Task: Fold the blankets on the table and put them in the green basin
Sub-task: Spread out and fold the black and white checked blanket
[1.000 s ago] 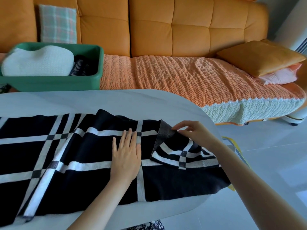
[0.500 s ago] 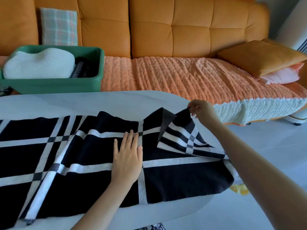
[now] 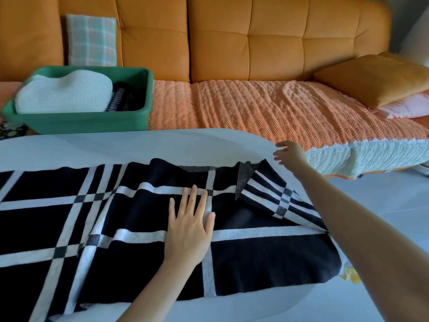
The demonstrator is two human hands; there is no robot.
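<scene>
Left hand lies flat on the middle of the black blanket, fingers straight and slightly spread, pressing down and gripping nothing. Right hand hovers over the far right rim of the desk, just beyond the blanket's far right corner. Its fingers are loosely spread and hold nothing, and it is a little blurred.

An orange sofa fills the background, its seat under an orange knitted cover with a white edge. The pale desk stands in front of it. The black blanket, crossed by white stripes, is spread lengthwise over the desk. Its far right corner is turned over, showing a grey underside.

The green basin sits on the sofa seat at the left. It holds a folded white blanket with a dark striped blanket to its right. An orange cushion rests on a pink cushion at the sofa's right end. A plaid cushion leans on the backrest behind the basin.
</scene>
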